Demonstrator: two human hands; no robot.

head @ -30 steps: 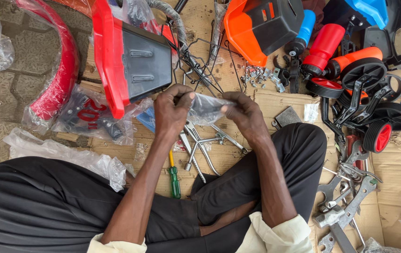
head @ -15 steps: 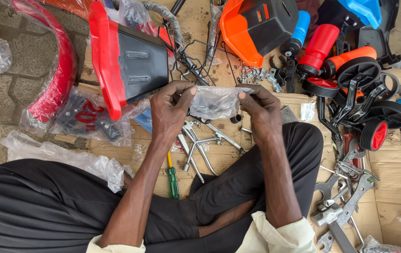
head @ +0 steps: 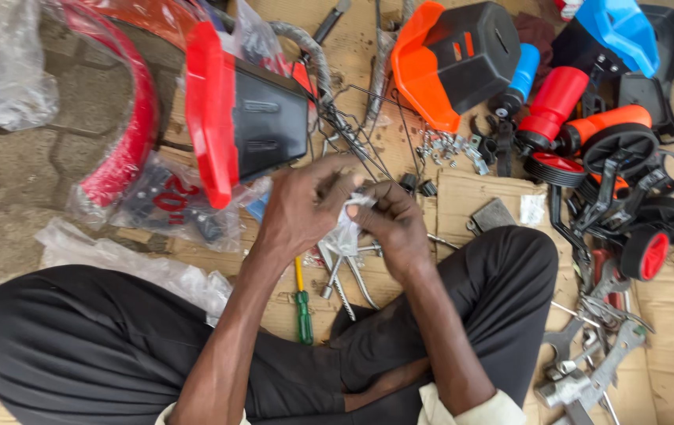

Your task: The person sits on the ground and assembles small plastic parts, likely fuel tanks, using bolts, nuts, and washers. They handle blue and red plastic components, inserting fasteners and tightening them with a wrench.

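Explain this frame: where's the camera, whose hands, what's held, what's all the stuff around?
There is no machine here. The one picture comes from a camera worn on a person's head, looking down at their own lap and hands. The person sits cross-legged in black trousers on flattened cardboard.

Both hands meet in the middle: the left hand and right hand pinch a small clear plastic bag between them. What is inside the bag is too small to tell.

Under the hands lie metal brackets and a screwdriver with a yellow and green handle. Up left is a red and black panel in plastic wrap, beside a red fender. Up right sit an orange and black cover, small wheels with red hubs, and wrenches at lower right.
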